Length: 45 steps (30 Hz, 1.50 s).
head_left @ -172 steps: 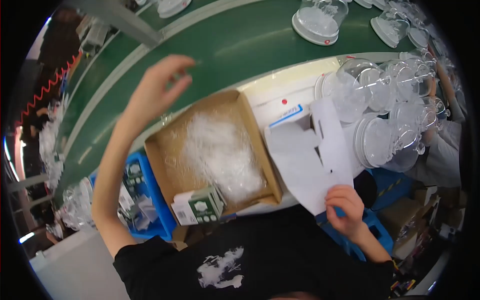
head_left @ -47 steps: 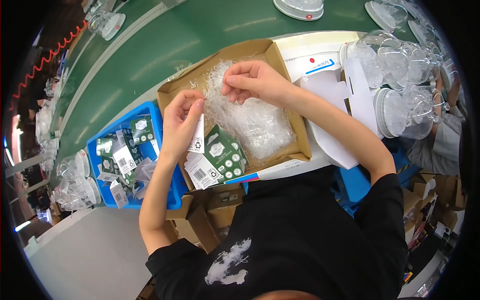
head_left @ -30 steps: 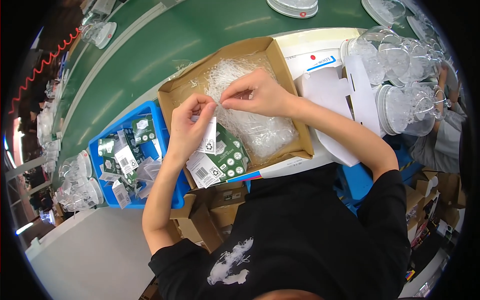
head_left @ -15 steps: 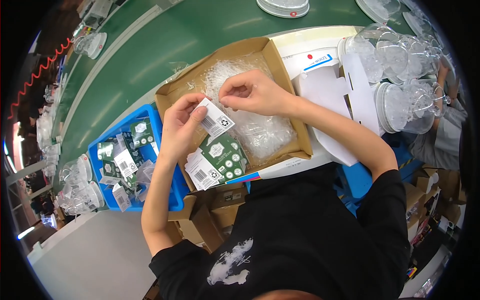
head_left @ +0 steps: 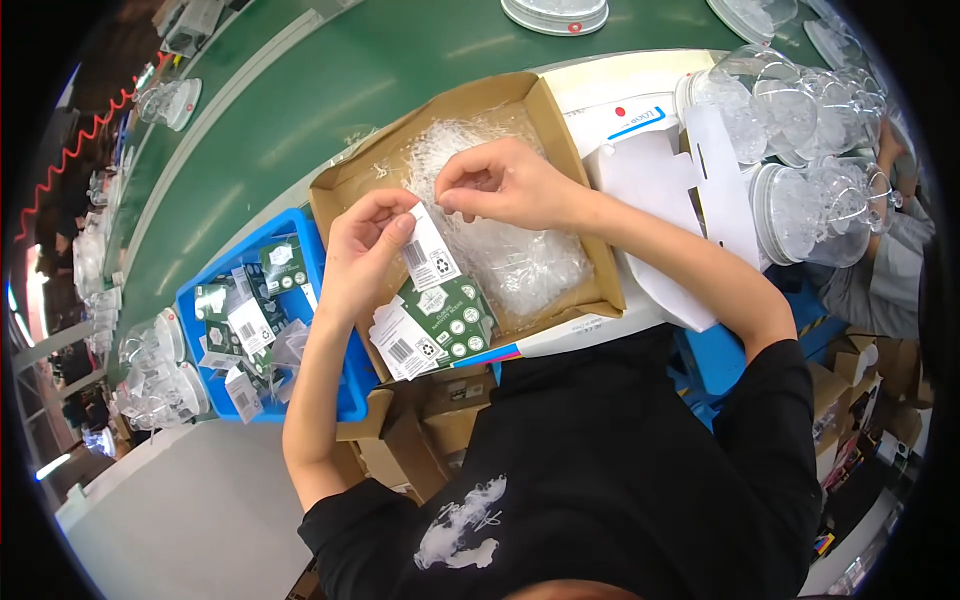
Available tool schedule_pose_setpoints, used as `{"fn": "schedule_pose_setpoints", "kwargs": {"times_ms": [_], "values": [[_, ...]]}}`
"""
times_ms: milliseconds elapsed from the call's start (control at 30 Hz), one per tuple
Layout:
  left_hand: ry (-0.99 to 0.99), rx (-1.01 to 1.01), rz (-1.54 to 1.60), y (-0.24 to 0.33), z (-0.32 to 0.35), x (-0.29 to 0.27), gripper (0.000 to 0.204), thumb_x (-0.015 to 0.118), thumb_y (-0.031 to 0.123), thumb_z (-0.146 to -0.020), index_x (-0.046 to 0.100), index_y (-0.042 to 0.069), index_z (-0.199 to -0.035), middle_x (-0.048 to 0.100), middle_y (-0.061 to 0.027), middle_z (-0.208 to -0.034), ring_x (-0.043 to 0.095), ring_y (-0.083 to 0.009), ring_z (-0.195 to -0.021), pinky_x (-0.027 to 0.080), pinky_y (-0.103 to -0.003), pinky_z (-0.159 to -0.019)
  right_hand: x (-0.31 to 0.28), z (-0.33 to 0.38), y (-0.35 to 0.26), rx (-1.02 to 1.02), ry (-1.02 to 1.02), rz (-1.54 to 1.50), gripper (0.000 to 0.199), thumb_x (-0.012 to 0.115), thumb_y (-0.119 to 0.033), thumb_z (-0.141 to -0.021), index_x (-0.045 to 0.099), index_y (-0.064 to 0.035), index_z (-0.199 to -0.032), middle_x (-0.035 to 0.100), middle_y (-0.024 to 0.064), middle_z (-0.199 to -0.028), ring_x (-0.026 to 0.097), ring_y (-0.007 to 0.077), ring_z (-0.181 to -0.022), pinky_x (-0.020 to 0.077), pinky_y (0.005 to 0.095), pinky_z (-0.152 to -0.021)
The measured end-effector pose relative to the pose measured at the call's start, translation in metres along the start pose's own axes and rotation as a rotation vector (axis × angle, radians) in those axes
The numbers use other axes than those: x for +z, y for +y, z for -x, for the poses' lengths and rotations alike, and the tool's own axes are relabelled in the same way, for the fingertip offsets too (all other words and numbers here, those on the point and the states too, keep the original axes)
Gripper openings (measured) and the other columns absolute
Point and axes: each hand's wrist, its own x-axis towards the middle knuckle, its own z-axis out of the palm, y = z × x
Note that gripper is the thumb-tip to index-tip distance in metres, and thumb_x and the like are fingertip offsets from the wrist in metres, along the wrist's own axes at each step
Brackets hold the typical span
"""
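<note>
Between the thumb and fingers of my left hand (head_left: 372, 240) is a white card tag (head_left: 430, 252) with a printed barcode, held by its upper corner. Close to its right, my right hand (head_left: 510, 185) has its fingertips pinched together; whatever they hold is too small to make out. Both hands are above a shallow cardboard tray (head_left: 546, 118). Inside it lies a heap of thin clear plastic strands (head_left: 450, 150), with a clear plastic bag (head_left: 530, 270) of them nearer me. A fanned stack of green and white card tags (head_left: 450, 315) rests at the tray's near left corner.
Left of the tray, a blue bin (head_left: 350, 385) holds more tags and clear plastic pieces. Several clear domed containers (head_left: 815, 210) stand at the right, beside a folded white carton (head_left: 645, 180). A green conveyor belt (head_left: 330, 70) curves behind, carrying another container (head_left: 556, 12).
The card tag in my left hand has turned to hang more upright, its lower end shifting left. My right hand is nearly still. Containers on the green belt have slid slightly left.
</note>
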Motion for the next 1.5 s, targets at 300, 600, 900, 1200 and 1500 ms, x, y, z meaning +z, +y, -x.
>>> {"fn": "schedule_pose_setpoints", "kwargs": {"times_ms": [300,600,900,1200,1500], "values": [[-0.064,-0.030,-0.006,0.001,0.002,0.001,0.017,0.061,0.010,-0.092,0.057,0.000,-0.106,0.063,-0.0044,-0.098,0.059,-0.0094,-0.091,0.046,-0.023,-0.082,0.004,0.001,0.004,-0.066,-0.019,0.029,0.013,0.065,-0.014,-0.087,0.067,-0.0020,-0.092,0.065,0.0015,-0.077,0.058,0.0066,-0.071,0.0472,0.0227,-0.065],[-0.042,-0.017,0.028,0.001,0.002,0.003,0.015,0.061,0.007,-0.092,0.053,0.001,-0.103,0.062,-0.0045,-0.098,0.059,-0.0096,-0.091,0.047,-0.024,-0.081,0.003,0.003,0.002,-0.065,-0.048,0.125,0.011,0.064,-0.009,-0.087,0.067,-0.0008,-0.094,0.066,0.0021,-0.085,0.061,0.0077,-0.078,0.0516,0.0235,-0.071],[-0.023,0.001,0.028,-0.001,0.001,0.010,0.017,0.058,0.001,-0.091,0.049,0.001,-0.105,0.061,-0.0059,-0.098,0.059,-0.0102,-0.091,0.048,-0.024,-0.080,0.002,0.002,0.002,-0.082,-0.074,0.160,0.012,0.064,-0.008,-0.087,0.067,-0.0004,-0.096,0.067,0.0047,-0.086,0.062,0.0091,-0.080,0.0526,0.0252,-0.072],[0.012,0.090,-0.121,-0.005,0.002,0.016,0.017,0.063,0.001,-0.086,0.055,-0.001,-0.101,0.061,-0.0053,-0.098,0.059,-0.0109,-0.093,0.048,-0.026,-0.085,0.001,0.003,0.003,-0.031,-0.070,0.133,0.014,0.066,-0.008,-0.087,0.068,0.0016,-0.096,0.068,0.0053,-0.087,0.062,0.0096,-0.080,0.0522,0.0248,-0.075],[0.092,0.168,-0.245,-0.001,0.002,0.017,0.010,0.064,0.004,-0.087,0.061,-0.001,-0.095,0.064,-0.0043,-0.087,0.060,-0.0103,-0.082,0.049,-0.025,-0.078,0.002,0.002,-0.001,0.067,-0.110,0.034,0.013,0.066,-0.009,-0.088,0.069,0.0014,-0.095,0.068,0.0046,-0.083,0.061,0.0079,-0.074,0.0511,0.0246,-0.066]]}}
